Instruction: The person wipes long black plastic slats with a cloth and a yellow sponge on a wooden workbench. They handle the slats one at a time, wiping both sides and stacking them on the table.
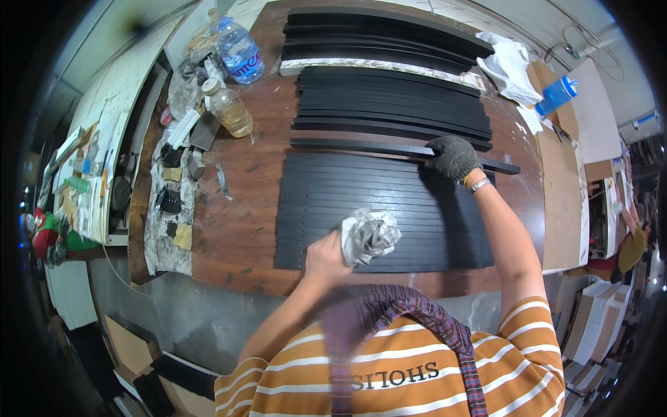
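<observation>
My left hand (326, 258) is bare and closed around a crumpled grey-white rag (372, 236), which hangs over the near part of a flat row of black strips (347, 187). On my right hand (451, 158) is a dark grey knitted glove, and its fingers are wrapped round a single long black strip (361, 145). That strip lies crosswise just beyond the flat row, its right end jutting past the glove. Farther away, another group of black strips (389, 101) lies side by side, with a taller black stack (382, 35) behind it.
A large water bottle (240, 52) and a smaller bottle of yellowish liquid (229, 110) stand at the far left. Small blocks sit on a stained cloth (163, 240) along the left edge. A white cloth (511, 69) and a blue bottle (556, 96) are at the far right.
</observation>
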`<state>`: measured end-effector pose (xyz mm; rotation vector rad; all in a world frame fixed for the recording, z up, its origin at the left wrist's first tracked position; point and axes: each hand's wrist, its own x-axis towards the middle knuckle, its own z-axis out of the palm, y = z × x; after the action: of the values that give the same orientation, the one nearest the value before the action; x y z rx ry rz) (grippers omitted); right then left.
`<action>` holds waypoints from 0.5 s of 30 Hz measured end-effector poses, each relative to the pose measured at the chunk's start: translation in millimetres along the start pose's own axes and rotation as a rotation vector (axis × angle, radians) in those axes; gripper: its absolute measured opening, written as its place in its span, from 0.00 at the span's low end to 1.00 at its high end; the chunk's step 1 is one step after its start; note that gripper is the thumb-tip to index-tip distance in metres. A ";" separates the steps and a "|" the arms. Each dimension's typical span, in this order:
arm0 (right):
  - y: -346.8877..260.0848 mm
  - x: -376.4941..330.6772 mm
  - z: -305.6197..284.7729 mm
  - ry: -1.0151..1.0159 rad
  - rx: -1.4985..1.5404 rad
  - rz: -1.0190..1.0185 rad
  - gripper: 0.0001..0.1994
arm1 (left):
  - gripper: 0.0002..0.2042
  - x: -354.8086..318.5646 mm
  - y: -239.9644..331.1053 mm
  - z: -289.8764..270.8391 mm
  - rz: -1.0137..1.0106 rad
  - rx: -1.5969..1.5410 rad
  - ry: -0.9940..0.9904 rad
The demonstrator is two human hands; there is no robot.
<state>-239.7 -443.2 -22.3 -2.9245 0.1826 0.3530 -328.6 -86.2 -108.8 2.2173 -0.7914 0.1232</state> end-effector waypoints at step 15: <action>23.0 27.5 38.2 0.058 0.155 -0.017 0.15 | 0.18 4.5 6.3 -3.7 -0.012 -0.014 0.001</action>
<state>-225.1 -460.6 -69.4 -2.7831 0.1844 0.2399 -328.1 -89.1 -100.8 2.2084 -0.7768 0.1125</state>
